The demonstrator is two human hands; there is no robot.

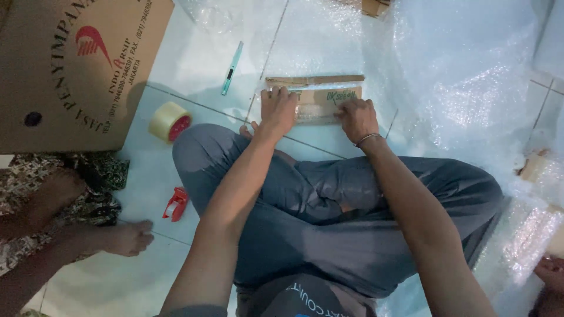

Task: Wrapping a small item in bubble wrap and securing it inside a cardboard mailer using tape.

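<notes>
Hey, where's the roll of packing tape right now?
In the head view, the roll of clear tape lies on the tiled floor to the person's left, beside the big cardboard box and just outside the left knee.

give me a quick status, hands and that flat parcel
Left hand and right hand both pressed flat on the bubble-wrapped cardboard parcel. Parcel lies on the floor tiles. Cutter and tape roll lie apart, left; nothing in the way.

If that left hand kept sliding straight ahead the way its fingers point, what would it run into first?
The left hand lies flat on the small wrapped cardboard parcel, fingers pointing away from the person. Going on, it would probably cross the parcel's far cardboard edge onto bare floor tile; the teal utility knife lies off to the left.
</notes>
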